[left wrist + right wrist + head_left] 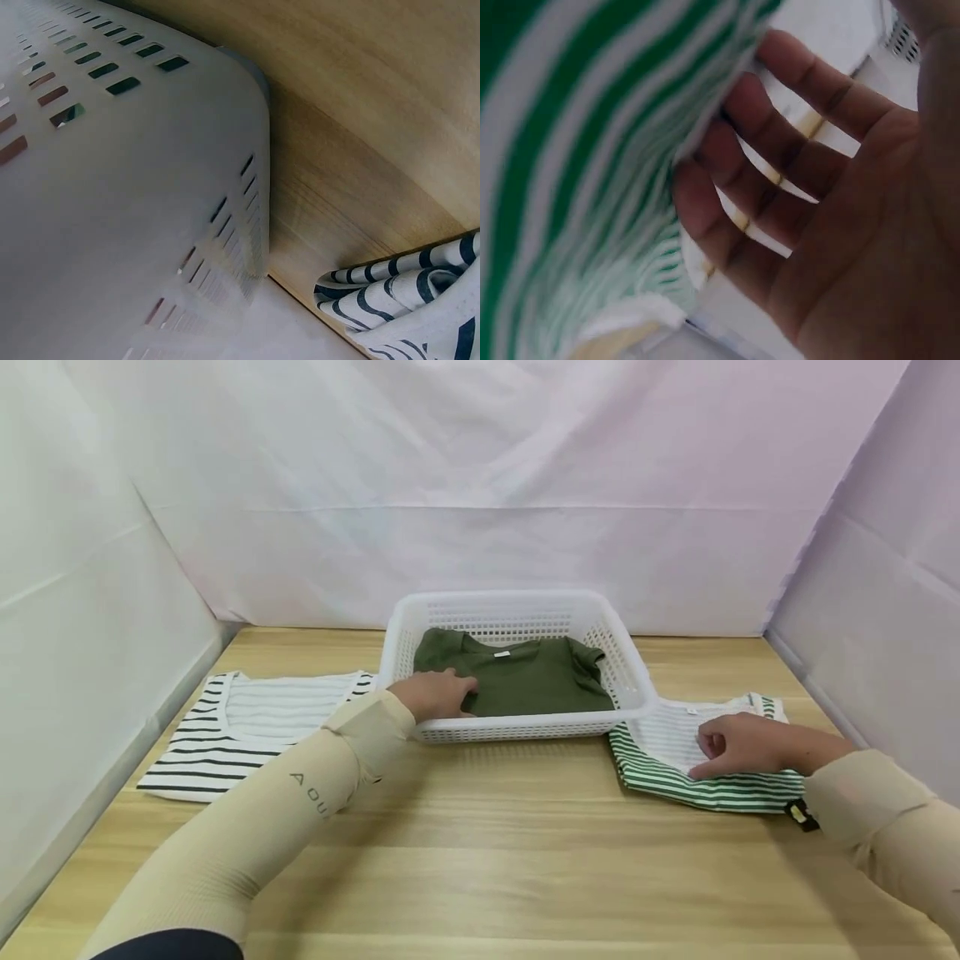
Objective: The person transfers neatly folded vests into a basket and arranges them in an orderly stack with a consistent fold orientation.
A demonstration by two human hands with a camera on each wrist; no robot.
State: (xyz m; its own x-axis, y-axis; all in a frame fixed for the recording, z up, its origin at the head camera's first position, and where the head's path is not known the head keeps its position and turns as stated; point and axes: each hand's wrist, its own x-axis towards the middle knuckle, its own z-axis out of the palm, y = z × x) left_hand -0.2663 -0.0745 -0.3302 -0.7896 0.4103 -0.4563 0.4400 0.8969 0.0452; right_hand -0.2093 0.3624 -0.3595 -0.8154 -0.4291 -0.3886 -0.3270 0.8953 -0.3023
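My left hand (437, 693) reaches over the front left rim of a white plastic basket (517, 727), its fingers at the edge of a dark green shirt (536, 681) lying folded inside. Whether those fingertips touch the shirt is hard to tell. On the right, my right hand (738, 745) is over a green-and-white striped shirt (697, 787). In the right wrist view the slightly bent fingers (765, 191) meet the striped cloth (577, 150) with their tips, not closed round it. The left wrist view shows the basket's side (150, 195) but no left fingers.
A folded black-and-white striped shirt (202, 756) lies left of the basket, partly behind the left forearm. Everything stands on a wooden table (510, 860). White cloth walls (487, 560) close off the back and both sides.
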